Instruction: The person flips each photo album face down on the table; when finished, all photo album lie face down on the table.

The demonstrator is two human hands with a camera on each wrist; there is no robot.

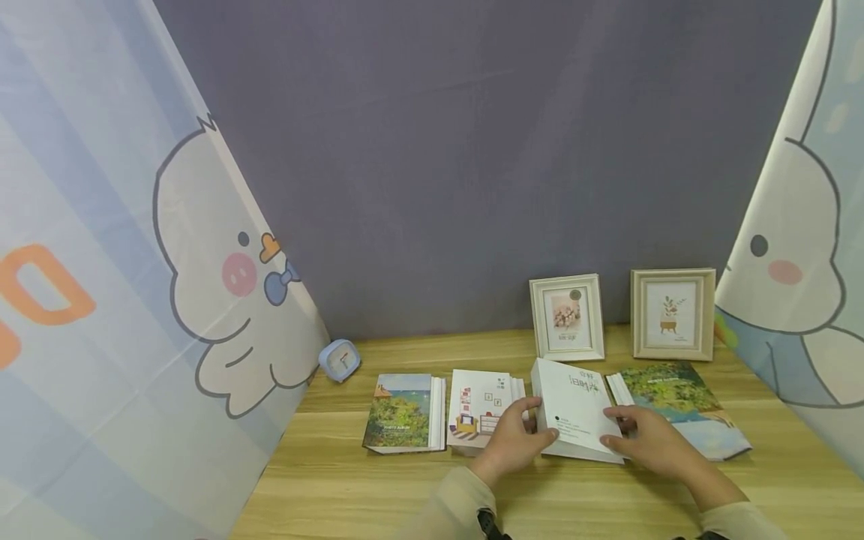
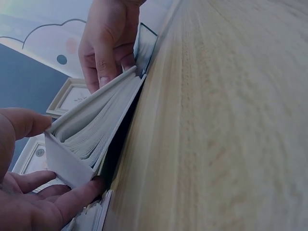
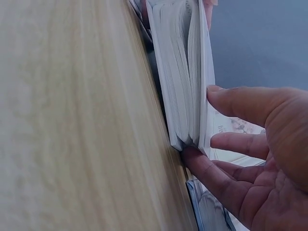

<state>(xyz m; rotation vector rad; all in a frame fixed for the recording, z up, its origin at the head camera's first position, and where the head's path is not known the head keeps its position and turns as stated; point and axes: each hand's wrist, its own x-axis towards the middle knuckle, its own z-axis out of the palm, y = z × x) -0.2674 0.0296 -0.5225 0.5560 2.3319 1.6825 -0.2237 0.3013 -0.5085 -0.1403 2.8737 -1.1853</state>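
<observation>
A thick white photo album [image 1: 574, 409] with dark print on its cover is between both hands, slightly tilted. In the left wrist view its spine [image 2: 72, 161] and fanned page edges show, with a dark gap beneath it. My left hand [image 1: 511, 444] grips the spine side, thumb on the cover and fingers at the lower edge. On the opposite side my right hand [image 1: 651, 441] pinches the album, thumb [image 3: 240, 103] on the cover and a fingertip under the bottom corner. An album with a room drawing [image 1: 481, 405] lies left of it; a landscape album [image 1: 682, 405] lies right.
Another landscape album [image 1: 403, 412] lies farther left on the wooden table [image 1: 324, 480]. A blue clock [image 1: 340, 360] stands at the back left. Two photo frames, one white [image 1: 568, 319] and one beige [image 1: 673, 315], stand before the grey curtain [image 1: 445, 165].
</observation>
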